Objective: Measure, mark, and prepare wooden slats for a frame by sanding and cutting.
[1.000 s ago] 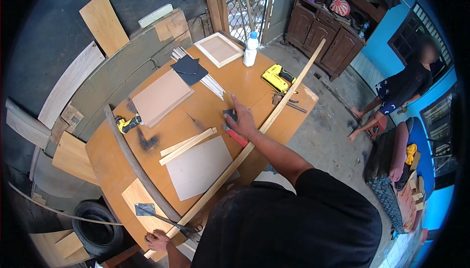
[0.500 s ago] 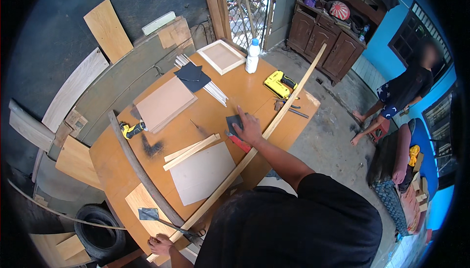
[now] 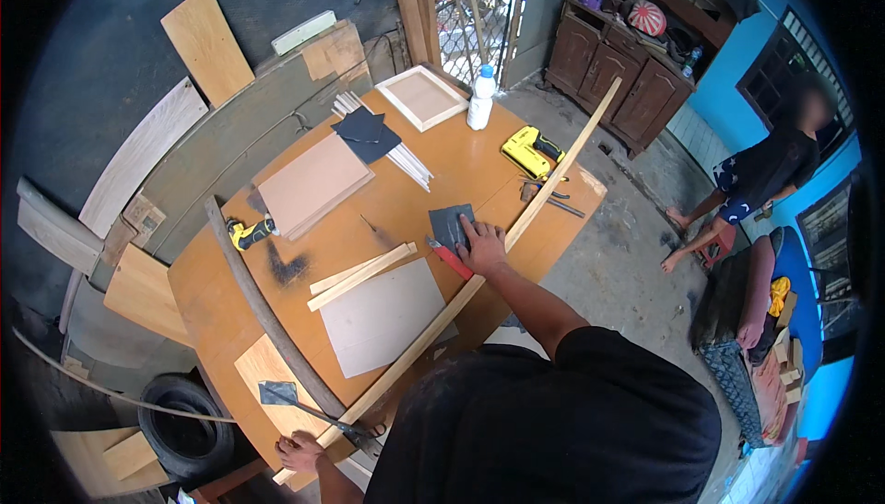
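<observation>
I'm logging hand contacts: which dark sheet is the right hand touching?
The dark sheet beside the red tool: the right hand has fingers on it. The two overlapping dark sheets lie farther off, untouched.

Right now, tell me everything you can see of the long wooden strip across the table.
The long strip is slender, pale yellow-brown and looks like bare wood, unbroken where visible. It crosses the orange-brown table diagonally, its upper-right end jutting past the edge. The left hand is on its lower-left end; the right forearm crosses over it, contact unclear.
</observation>
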